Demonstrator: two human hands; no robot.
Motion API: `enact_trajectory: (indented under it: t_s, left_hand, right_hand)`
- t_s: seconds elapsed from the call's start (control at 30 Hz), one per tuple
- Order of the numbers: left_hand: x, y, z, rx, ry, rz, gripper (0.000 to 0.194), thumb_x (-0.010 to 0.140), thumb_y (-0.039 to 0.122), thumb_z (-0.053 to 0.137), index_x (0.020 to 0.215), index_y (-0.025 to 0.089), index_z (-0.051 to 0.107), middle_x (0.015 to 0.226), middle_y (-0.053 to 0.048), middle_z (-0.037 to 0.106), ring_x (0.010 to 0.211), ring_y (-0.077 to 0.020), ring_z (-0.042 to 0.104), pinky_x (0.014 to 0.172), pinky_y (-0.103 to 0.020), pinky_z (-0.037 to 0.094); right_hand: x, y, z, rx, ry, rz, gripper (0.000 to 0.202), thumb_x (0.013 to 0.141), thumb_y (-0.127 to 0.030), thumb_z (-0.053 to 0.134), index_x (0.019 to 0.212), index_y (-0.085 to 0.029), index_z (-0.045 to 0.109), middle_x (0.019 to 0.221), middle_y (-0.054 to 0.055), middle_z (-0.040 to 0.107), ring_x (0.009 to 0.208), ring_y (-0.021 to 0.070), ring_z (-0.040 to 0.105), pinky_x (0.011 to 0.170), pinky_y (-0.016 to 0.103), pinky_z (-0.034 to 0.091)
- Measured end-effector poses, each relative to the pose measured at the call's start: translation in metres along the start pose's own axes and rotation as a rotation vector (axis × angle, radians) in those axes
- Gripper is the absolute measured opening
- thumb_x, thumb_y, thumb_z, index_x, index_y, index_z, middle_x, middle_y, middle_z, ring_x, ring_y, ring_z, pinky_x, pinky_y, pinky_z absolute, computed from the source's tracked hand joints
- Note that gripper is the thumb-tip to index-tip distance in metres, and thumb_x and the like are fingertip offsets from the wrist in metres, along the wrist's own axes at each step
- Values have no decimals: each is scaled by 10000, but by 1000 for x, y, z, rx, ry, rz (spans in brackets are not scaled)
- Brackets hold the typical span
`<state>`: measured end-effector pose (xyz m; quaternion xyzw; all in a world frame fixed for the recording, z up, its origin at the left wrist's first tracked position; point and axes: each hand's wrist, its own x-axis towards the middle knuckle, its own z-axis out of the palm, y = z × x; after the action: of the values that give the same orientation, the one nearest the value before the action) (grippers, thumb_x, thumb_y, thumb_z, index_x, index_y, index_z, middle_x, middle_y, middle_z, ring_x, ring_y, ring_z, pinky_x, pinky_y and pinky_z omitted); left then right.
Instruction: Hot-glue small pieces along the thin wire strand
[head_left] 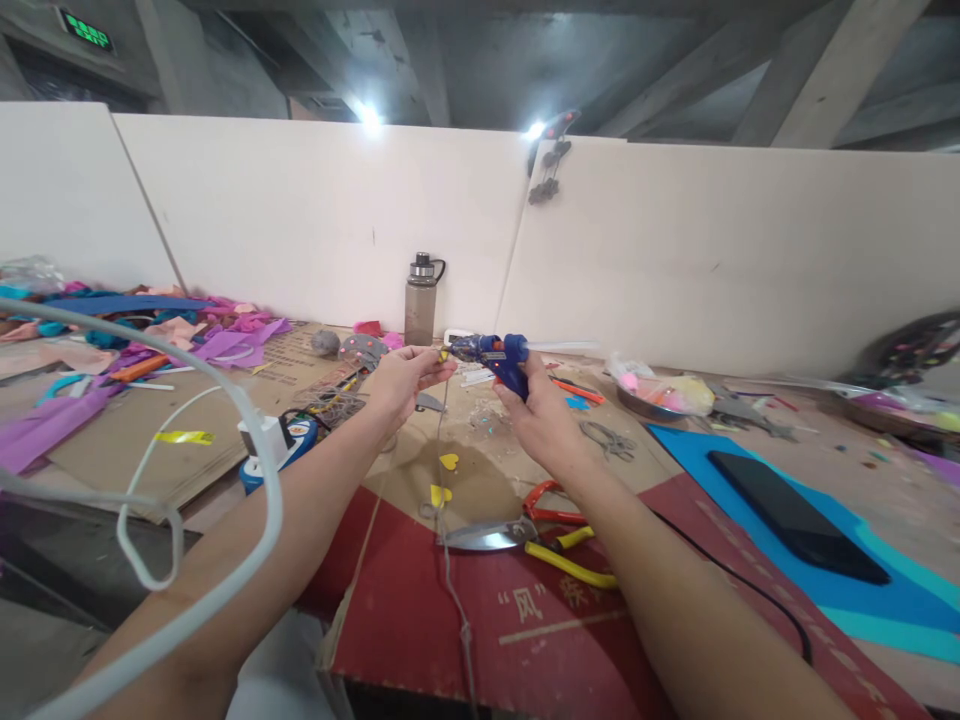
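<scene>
My right hand grips a blue hot glue gun with a clear glue stick poking out its back. The gun's nozzle points left at a small yellow piece pinched in my left hand. From that hand a thin grey string hangs down, with two yellow heart shapes strung along it. Both hands are raised above the cardboard-covered worktable.
Yellow-handled shears and red-handled pliers lie below my hands. A black phone rests on blue foam at right. A grey water bottle stands at the back wall. Purple and pink scraps are piled at left. A white cable loops nearby.
</scene>
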<state>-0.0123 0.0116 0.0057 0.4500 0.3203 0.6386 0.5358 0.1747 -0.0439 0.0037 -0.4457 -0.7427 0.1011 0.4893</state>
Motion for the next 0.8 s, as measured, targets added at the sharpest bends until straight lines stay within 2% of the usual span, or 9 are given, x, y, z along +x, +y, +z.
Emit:
enact_trajectory:
  t_s: [0.37,0.6,0.8]
  left_hand:
    - [-1,2,1,7,23,-9,108,756,156,683,684,103,623,696,-92,699,675,-153,696,767,-302,560]
    - [0,0,0,2,5,1,95,765,152,671,702,96,627,701,-96,703,678,-157,699,751,-298,563]
    - [0,0,0,5,6,0,110,749,170,695,707,99,623,722,-99,706,691,-159,700,762,-301,562]
  right_hand:
    - [0,1,0,-5,-7,-5,413,853,-269,458,1262,-225,420,1063,102,628,929,255,592,853,413,437]
    - [0,-3,-2,-11,-5,-3,436,848,-241,456,1281,-207,422,1170,126,603,1013,269,578,899,427,421]
    - [1,-1,-2,-15,15,-25,449,839,-237,468,1286,-217,425,1162,121,603,1034,273,570,907,430,419]
